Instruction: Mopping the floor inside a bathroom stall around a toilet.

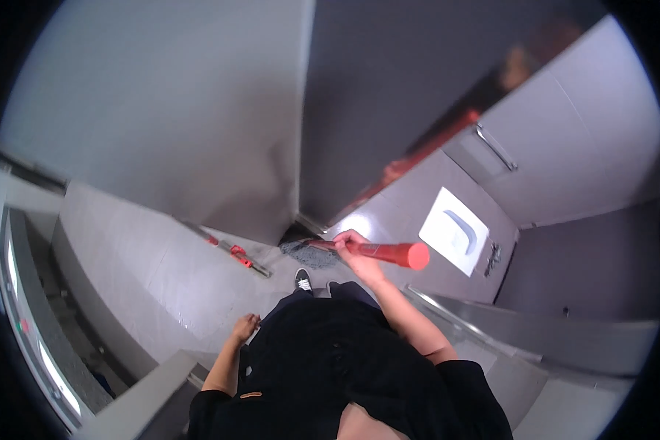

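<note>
My right hand (353, 253) is wrapped round the red handle of a mop (389, 253), whose rounded end points up toward me. The mop's grey stringy head (308, 254) lies on the floor in front of my shoes, at the foot of the partition corner. My left hand (247, 326) hangs low beside my body, fingers curled in with nothing visible in them. Ahead of it on the floor is a long tool with a red clamp and a greenish end (238, 253); its far part passes out of sight by the grey panel.
A grey panel (161, 110) and a dark door (403, 88) meet just ahead. Right of them, a white squat toilet (455, 231) is set in the tiled floor (147, 257), near a metal fitting (493, 258) and a wall handle (496, 147). A metal-edged partition (477, 330) stands close at right.
</note>
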Motion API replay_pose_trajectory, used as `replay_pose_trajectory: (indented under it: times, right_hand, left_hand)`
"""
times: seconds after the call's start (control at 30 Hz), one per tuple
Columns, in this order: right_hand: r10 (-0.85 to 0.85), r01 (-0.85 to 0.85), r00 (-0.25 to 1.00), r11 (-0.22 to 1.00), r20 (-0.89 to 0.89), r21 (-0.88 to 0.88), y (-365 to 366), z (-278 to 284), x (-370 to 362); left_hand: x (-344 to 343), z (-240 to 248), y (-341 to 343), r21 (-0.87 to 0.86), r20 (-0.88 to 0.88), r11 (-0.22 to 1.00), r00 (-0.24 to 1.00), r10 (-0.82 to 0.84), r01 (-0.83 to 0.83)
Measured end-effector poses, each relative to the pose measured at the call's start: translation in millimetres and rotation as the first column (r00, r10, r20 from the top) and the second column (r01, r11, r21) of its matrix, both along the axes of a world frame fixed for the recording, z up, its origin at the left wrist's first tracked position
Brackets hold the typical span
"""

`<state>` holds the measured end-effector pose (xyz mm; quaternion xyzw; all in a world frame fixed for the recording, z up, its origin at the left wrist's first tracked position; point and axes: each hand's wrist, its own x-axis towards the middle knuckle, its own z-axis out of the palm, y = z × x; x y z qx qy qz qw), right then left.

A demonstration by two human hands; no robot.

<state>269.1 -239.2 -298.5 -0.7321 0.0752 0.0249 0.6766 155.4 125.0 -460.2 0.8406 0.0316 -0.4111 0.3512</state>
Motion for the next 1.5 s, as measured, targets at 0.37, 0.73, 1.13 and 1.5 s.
replay_pose_trajectory:
  times: [0.37,0.73,1.13,1.5]
  right_hand:
    - [-0.496,0.418,0.835,0.853,0.239,0.312,-85,102,-59]
    - [-0.57,0.465,0.501,0.812,0.651,0.353,-202,305,-113]
    - [-0.424,0.561,0.358,0.81,0.832,0.172,-340,388,-158]
    - [-0.715,0.735,0.477,0.644,0.511,0.214,-418,274,-124]
  left_hand:
    - [23,-37,10,-0.107,-0.157,0.944,0.943,0.295,-0.313]
    - [-2,-15,-66,-0.052,-0.173,0.969,0.958,0.229,-0.241]
    - [-35,3,-142,-0.012,-0.211,0.983,0.962,0.176,-0.183]
    - [-62,30,-181,0.001,-0.095,0.991,0.987,0.131,-0.132]
